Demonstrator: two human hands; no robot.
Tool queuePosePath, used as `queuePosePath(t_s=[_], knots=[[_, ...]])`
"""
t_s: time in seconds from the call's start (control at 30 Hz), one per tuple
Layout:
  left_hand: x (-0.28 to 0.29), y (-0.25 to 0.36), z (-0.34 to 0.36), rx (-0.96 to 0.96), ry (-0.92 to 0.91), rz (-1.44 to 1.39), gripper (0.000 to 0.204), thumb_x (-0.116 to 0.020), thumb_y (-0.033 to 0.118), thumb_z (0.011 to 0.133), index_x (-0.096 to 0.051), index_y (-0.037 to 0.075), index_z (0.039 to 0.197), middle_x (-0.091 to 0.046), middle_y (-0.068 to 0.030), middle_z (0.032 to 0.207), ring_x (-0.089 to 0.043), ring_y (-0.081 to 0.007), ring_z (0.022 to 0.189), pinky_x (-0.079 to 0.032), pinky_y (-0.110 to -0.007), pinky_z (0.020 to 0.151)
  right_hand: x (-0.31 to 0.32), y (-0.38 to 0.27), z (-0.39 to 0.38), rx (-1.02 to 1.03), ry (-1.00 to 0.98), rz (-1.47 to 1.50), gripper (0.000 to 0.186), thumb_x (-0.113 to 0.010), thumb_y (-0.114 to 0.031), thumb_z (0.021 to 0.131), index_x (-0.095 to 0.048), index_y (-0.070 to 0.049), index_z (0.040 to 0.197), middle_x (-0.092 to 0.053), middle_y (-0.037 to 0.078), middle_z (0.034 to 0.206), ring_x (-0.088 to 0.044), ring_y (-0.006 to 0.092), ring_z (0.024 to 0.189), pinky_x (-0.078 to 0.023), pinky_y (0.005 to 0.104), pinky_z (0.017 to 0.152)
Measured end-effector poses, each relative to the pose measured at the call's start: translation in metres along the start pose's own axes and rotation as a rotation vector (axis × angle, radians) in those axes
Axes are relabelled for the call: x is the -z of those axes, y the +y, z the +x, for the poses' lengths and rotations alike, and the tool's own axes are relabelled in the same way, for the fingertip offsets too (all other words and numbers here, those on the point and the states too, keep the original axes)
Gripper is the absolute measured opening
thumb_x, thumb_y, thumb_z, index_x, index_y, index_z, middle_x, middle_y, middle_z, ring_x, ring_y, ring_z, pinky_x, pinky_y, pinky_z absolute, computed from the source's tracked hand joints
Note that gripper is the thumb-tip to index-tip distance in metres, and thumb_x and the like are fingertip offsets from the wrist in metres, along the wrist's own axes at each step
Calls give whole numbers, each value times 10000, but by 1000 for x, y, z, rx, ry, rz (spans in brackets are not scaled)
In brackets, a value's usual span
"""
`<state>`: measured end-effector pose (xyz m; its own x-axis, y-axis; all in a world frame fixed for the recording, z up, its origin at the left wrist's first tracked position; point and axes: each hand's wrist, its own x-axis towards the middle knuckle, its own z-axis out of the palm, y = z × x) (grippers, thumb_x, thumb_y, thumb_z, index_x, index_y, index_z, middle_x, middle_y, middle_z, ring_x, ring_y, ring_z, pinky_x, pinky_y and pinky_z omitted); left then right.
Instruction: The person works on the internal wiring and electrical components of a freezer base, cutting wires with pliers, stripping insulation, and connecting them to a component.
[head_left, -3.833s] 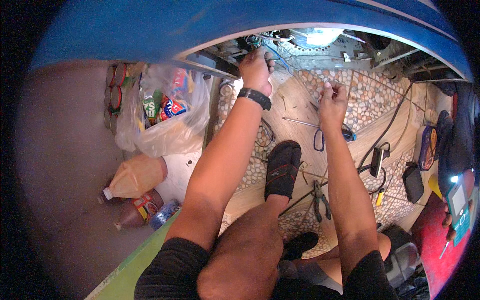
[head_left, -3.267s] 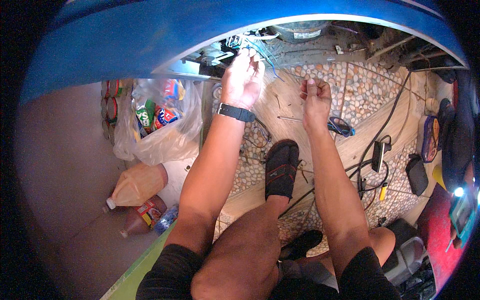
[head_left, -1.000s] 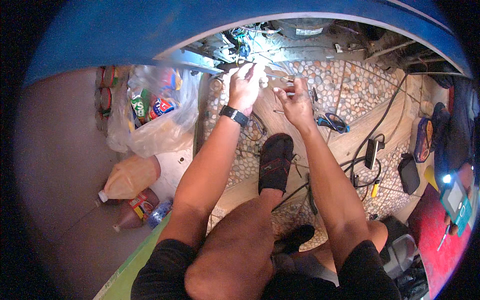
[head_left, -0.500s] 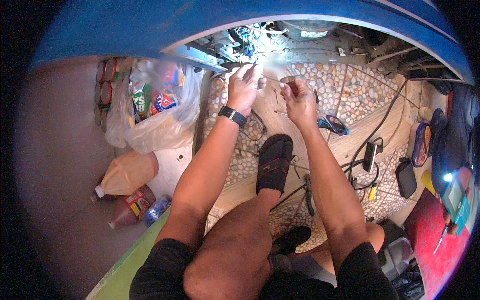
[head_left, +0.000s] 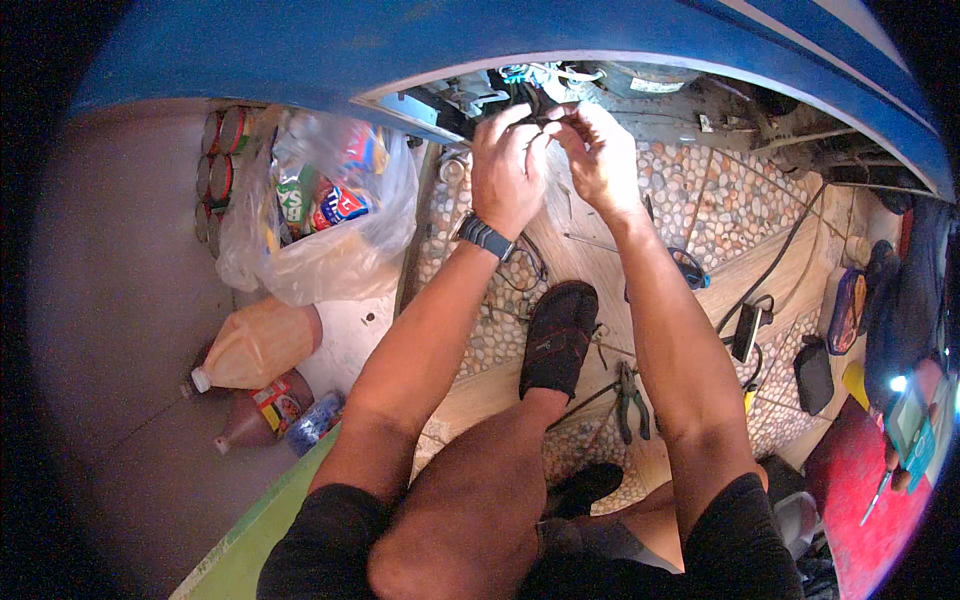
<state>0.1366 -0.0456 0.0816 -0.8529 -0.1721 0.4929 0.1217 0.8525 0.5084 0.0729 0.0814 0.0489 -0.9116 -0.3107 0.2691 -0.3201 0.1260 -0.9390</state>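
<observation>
Item 1: wires (head_left: 530,75), bunched, brightly lit, inside the upper-left end of the pale-rimmed opening in a blue body (head_left: 350,55).

Item 2: left hand (head_left: 508,165), just below that end of the opening; fingers bent, set narrow.

Item 3: right hand (head_left: 600,160), beside it; thumb and fingers drawn narrow, tips near those of the left. Glare and overlap hide the fingertips, so whether either pinches a strand cannot be told.

Item 4: on the patterned floor (head_left: 760,200), toward its upper edge, a thin metal shaft (head_left: 592,241), its far end behind the right forearm.

Item 5: pliers (head_left: 631,405), handles parted, nearer the floor's lower edge, untouched.

Item 6: a teal device (head_left: 912,430), above a red surface, at a co-worker's hand.

Condition: work seemingly partway. Done: opening bared, wires within reach. Left, by judgement: wires look loose and unordered, the opening uncovered, tools lying out.
</observation>
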Motion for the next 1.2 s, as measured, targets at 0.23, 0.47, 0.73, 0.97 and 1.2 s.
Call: queuePosePath(t_s=[0.23,0.47,0.73,0.97,1.2], knots=[[-6,-2,7,125,95,-61,130,-616,94,908,-699,37,990,-681,-138,1042,-649,-313,965,-513,-392,863,-9,-10,6,-55,110,-7,137,-645,-69,900,-627,-21,1027,-669,142,913,-650,261,770,-522,353,718],[-11,-1,19,226,86,-100,203,-602,149,948,-739,74,1078,-723,-148,973,-690,-290,879,-531,-371,800,-26,-10,15,-169,137,115,191,-685,-98,913,-621,2,1063,-711,90,919,-656,110,810,-526,261,733],[-19,8,21,141,-10,-49,252,-535,88,941,-696,11,1119,-693,-191,1025,-677,-350,923,-535,-409,801,-12,-10,11,-303,234,48,165,-661,-174,923,-664,-15,963,-702,184,832,-698,276,724,-542,364,689],[-16,11,37,314,-154,-98,234,-629,173,942,-725,-11,1051,-732,-194,992,-716,-291,875,-536,-355,794,-10,-17,8,-257,286,-7,125,-655,-113,896,-652,-20,980,-684,219,938,-667,402,879,-524,457,763],[-16,9,41,306,-162,-169,223,-608,198,939,-734,25,1000,-717,-207,948,-698,-373,877,-530,-411,785,-10,-2,9,-212,265,68,128,-659,-77,865,-631,-23,977,-685,206,934,-664,406,888,-526,458,760]])
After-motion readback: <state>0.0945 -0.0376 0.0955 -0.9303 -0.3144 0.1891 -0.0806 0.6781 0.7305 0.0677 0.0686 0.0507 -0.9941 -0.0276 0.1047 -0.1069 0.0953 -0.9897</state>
